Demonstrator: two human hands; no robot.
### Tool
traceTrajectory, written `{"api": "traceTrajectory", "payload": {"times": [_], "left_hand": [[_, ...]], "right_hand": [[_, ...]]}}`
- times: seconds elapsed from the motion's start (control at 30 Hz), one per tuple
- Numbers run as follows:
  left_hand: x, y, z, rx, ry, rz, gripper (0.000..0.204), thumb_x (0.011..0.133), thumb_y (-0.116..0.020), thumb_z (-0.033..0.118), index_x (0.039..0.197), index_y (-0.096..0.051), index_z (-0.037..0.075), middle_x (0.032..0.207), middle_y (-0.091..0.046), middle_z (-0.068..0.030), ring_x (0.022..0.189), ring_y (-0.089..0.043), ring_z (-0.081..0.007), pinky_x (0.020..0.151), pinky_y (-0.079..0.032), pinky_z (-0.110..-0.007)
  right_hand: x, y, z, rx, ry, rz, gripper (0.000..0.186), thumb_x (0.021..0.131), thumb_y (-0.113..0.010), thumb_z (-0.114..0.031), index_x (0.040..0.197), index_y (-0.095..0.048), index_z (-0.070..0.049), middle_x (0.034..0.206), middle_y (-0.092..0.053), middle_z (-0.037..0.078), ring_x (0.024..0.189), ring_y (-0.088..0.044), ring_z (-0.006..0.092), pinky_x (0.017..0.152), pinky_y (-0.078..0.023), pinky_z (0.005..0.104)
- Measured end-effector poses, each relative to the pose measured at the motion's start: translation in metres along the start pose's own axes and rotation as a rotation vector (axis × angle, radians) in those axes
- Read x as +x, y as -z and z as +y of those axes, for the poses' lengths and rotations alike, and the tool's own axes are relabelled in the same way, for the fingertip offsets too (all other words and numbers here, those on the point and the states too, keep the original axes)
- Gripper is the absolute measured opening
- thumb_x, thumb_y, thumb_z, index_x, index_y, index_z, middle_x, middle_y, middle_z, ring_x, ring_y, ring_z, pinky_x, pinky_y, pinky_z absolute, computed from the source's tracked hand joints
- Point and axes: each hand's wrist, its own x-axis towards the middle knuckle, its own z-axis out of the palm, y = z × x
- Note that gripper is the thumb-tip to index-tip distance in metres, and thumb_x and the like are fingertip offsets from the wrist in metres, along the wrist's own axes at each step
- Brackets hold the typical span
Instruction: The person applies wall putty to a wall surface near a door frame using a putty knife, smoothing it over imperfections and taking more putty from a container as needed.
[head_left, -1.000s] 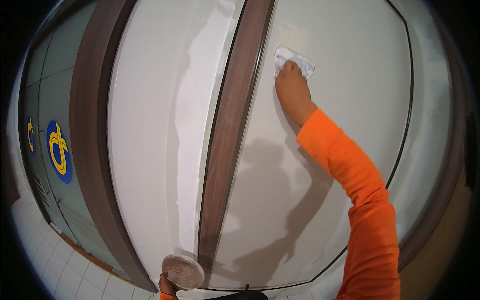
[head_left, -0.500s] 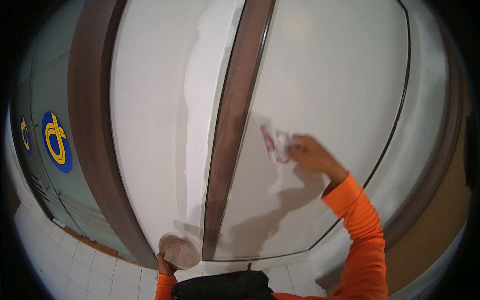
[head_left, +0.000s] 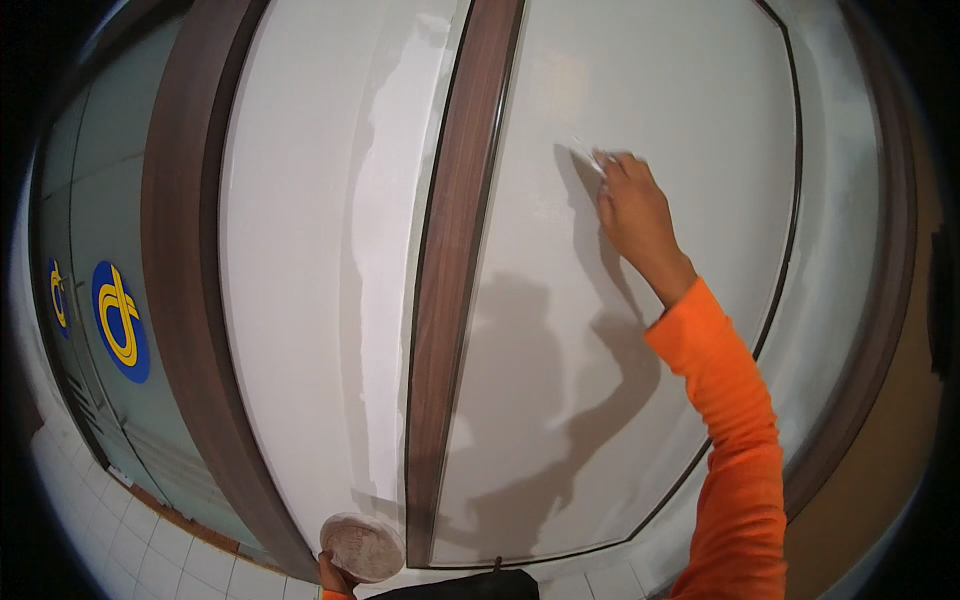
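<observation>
I have the right hand (head_left: 634,205) at two o'clock, its fingers pinched on a thin, flat white spreader (head_left: 591,158) seen nearly edge-on, tip toward ten o'clock; whether it touches the smooth off-white wall panel (head_left: 650,100) I cannot tell. At seven o'clock my left hand (head_left: 336,575) (only part of it shows) grasps the edge of a round, shallow dish (head_left: 362,521), smeared pinkish brown inside. A bright orange long sleeve (head_left: 730,400) covers the right arm. Along the panel's nine-o'clock side runs a dark brown wood-grained strip (head_left: 460,250), then a ragged white band (head_left: 392,300). Farthest out, at nine o'clock, a blue-and-yellow oval emblem (head_left: 121,322) marks greenish-grey glass (head_left: 110,200).
</observation>
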Motion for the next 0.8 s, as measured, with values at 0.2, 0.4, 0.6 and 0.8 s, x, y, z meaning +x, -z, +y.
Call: {"api": "traceTrajectory", "payload": {"times": [0.2,0.4,0.6,0.8], "left_hand": [[0.016,0.023,-0.044,-0.081,0.013,0.099,0.079,0.091,-0.053,0.049,0.153,-0.028,0.008,0.148,-0.041,-0.0199,0.132,-0.045,-0.0407,0.101,-0.047,-0.056],[0.029,0.024,-0.055,0.001,0.035,0.086,0.078,0.086,-0.045,0.051,0.150,-0.032,0.007,0.146,-0.044,-0.0207,0.129,-0.048,-0.0431,0.101,-0.045,-0.062],[0.021,-0.021,-0.021,-0.031,-0.016,0.082,0.069,0.086,-0.050,0.034,0.140,-0.037,-0.007,0.134,-0.050,-0.0265,0.118,-0.057,-0.0436,0.094,-0.052,-0.056],[0.024,-0.020,-0.016,0.062,-0.070,0.092,0.078,0.085,-0.045,0.049,0.145,-0.034,0.001,0.136,-0.051,-0.0251,0.116,-0.058,-0.0466,0.091,-0.051,-0.063]], "right_hand": [[-0.025,-0.090,-0.025,-0.689,0.275,-0.233,0.024,0.086,-0.058,-0.008,0.106,-0.064,0.005,0.126,-0.049,0.024,0.106,-0.052,0.0311,0.079,-0.047,0.0362],[-0.092,-0.083,-0.051,-0.178,0.194,-0.309,0.028,0.085,-0.059,-0.005,0.110,-0.061,0.007,0.122,-0.051,0.027,0.100,-0.054,0.0329,0.081,-0.050,0.0374],[-0.100,-0.011,-0.049,0.331,0.024,-0.468,0.024,0.082,-0.060,-0.006,0.105,-0.065,0.003,0.103,-0.062,0.020,0.088,-0.060,0.0332,0.075,-0.052,0.0431],[0.014,0.003,0.059,0.488,-0.289,-0.309,0.033,0.085,-0.060,-0.019,0.107,-0.067,0.003,0.095,-0.068,0.019,0.083,-0.065,0.0281,0.077,-0.051,0.0387]]}}
